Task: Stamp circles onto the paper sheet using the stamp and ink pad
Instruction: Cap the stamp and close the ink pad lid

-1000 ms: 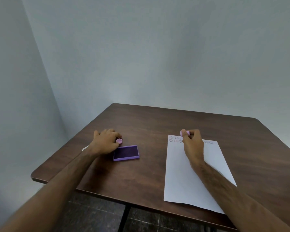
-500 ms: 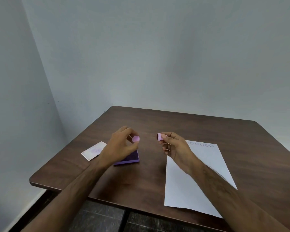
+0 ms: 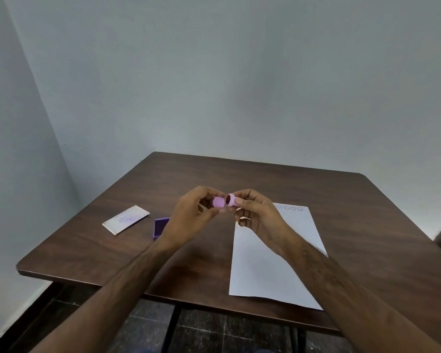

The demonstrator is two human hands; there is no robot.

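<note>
Lying farthest left on the dark wooden table (image 3: 367,225) is a small white card (image 3: 125,219) with a faint purple smudge, well apart from the hands. Just right of it sits the purple ink pad (image 3: 160,226), open, its right part hidden behind the left wrist. Above the table's middle, the left hand (image 3: 194,217) pinches a small pink cap (image 3: 218,202) between thumb and fingertips, the cap's round face turned toward the camera. Almost touching it, the right hand (image 3: 257,215) grips the pink stamp (image 3: 231,200) by its body, the other fingers curled loosely beneath.

The step in hand looks like closing the stamp with its cap, or parting the two; which one cannot be told. To do it well, bring the two rims square to each other, press straight along the shared axis, and keep fingertips off the inked face.

The stamp's short barrel lies roughly level, its long axis running left to right, with the dark red inked face pointing left at the cap.

Farther right, the white paper sheet (image 3: 270,263) lies flat, a row of stamped circles (image 3: 289,208) along its far edge, partly hidden by the right hand.
</note>
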